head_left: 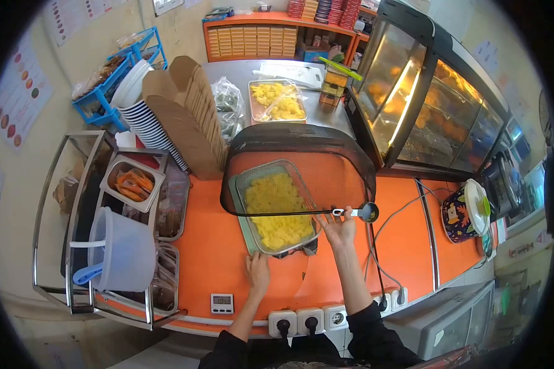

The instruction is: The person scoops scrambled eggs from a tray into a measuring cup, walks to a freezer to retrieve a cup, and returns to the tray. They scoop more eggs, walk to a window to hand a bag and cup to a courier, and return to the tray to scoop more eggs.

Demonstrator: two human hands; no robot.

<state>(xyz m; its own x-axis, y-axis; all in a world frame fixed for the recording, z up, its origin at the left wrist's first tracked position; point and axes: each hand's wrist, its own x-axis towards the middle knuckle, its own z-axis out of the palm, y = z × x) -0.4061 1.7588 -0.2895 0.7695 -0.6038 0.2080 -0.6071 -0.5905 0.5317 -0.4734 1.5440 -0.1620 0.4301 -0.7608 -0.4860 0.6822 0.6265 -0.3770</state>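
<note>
Broad orange counter (215,246) first: smooth, glossy, flat, rounded along the near edge. Carries at its centre a black mesh cover (326,160), domed and see-through, fine-woven, tipped up at the front so that its thin dark rim crosses above the food.

Under that dome, a rectangular metal tray (250,237): wire-mesh walls, rounded corners, dull silver, set slightly askew. Holds a heap of yellow pieces (277,209), small, lumpy and matte, filling most of the floor.

Left hand (258,270) at 6 o'clock of the tray's near-left corner, palm down on the counter, fingers loose and unclenched, holding nothing, pointing toward 12 o'clock. Fingertips just beside the tray's rim; touching or not, cannot tell.

Right hand (340,230) at 4 o'clock of the tray, just off its near-right corner, fingers raised and pinched on the handle of a small ladle (358,213). Handle short, flat, bright metal; bowl round and dark, sticking out toward 3 o'clock of the fingertips, level with the cover's front rim.
</note>
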